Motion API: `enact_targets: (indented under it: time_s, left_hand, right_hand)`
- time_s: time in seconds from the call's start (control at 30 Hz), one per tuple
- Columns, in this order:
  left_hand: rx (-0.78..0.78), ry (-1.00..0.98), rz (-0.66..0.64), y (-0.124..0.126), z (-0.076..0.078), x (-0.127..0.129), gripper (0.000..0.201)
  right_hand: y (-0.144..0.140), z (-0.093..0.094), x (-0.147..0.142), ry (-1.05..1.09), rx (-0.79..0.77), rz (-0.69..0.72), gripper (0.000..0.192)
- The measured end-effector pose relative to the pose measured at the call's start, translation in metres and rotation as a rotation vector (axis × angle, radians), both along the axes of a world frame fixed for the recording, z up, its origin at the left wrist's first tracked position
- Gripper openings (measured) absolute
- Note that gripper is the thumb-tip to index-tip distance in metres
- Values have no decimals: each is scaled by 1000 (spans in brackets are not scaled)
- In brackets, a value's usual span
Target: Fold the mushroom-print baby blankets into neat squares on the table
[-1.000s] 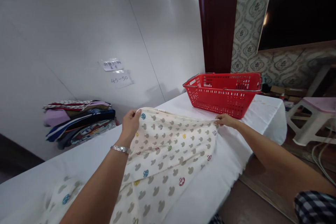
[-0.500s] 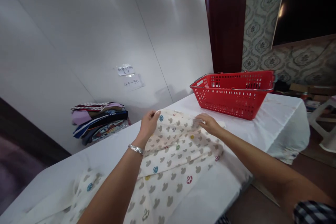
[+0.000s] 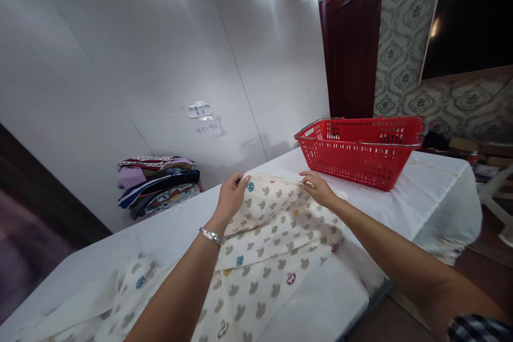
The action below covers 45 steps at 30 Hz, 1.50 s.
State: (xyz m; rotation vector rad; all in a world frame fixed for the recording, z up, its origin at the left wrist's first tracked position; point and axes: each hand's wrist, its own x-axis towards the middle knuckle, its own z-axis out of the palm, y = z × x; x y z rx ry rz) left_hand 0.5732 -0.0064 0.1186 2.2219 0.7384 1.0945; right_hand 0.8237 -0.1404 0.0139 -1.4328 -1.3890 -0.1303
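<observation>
A cream cloth (image 3: 276, 246) with grey mushroom-like shapes and a few coloured ones lies partly spread on the table, its far edge lifted. My left hand (image 3: 233, 196) pinches that edge at its left corner; a silver bracelet is on the wrist. My right hand (image 3: 318, 188) grips the same edge farther right between thumb and fingers. Between the two hands the edge runs fairly straight, and the cloth below it hangs in soft folds. More of the cloth trails toward the lower left, partly hidden behind my left forearm.
A red plastic basket (image 3: 356, 163) stands on the white-covered table (image 3: 433, 181) beyond my right hand. Folded clothes (image 3: 158, 184) are stacked by the wall at the back left. Above them, paper labels (image 3: 208, 127) are stuck on the white wall. A white stool (image 3: 499, 203) is at the right.
Both hands keep hold of the cloth's far edge, and my right hand is sharper than before. The whole view has shifted slightly, with things sitting a little lower and farther right.
</observation>
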Motion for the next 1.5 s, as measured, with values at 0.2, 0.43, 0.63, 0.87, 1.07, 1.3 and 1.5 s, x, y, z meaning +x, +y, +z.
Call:
enact_targets:
  time_s: [0.2, 0.43, 0.63, 0.87, 1.07, 1.3, 1.5]
  left_hand:
    - [86, 24, 7, -9, 5, -4, 34]
    - [150, 27, 42, -14, 10, -8, 31]
    - [164, 26, 55, -16, 14, -9, 30]
    - [211, 38, 46, -25, 16, -12, 28]
    - [204, -12, 14, -33, 17, -20, 29]
    - [199, -4, 16, -34, 13, -27, 26]
    - [160, -2, -8, -35, 5, -27, 23]
  right_hand:
    - [-1, 4, 4, 168, -127, 87, 17]
    - [-5, 8, 3, 119, -140, 131, 20]
    - [-8, 6, 3, 150, -159, 133, 20]
    - [-19, 3, 5, 212, -316, 229, 26]
    - [-34, -6, 16, 266, -469, 233, 25]
    - [-39, -18, 37, 296, -596, 221, 29]
    - [-47, -25, 48, 152, -704, 110, 24]
